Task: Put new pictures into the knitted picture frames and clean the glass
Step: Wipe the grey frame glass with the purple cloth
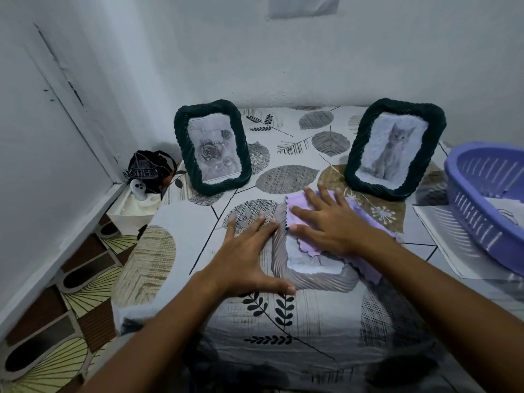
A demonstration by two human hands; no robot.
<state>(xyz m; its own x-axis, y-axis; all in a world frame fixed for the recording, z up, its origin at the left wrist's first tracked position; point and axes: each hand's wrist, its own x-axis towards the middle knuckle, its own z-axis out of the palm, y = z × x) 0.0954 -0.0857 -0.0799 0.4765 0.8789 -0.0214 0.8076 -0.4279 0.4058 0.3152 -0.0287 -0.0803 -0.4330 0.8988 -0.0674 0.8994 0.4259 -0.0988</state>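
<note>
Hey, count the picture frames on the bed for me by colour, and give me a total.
Dark green frames: 2, one with a rose picture and one with a cat picture, both standing upright.
Pale lilac-grey frame: 1, lying flat under the purple cloth that the right hand presses on.
Total: 3 frames.

1. Three knitted picture frames: a dark green one with a rose picture [212, 147] at upper centre-left, a dark green one with a cat picture [394, 148] at upper right, and a pale lilac one [309, 275] lying flat at centre.
2. One purple cloth [365, 268] at centre.
3. One purple basket [487, 205] at the right edge.
4. Two hands: left hand [246, 256], right hand [329, 219].
5. One dark bag [147, 168] at left.
</note>
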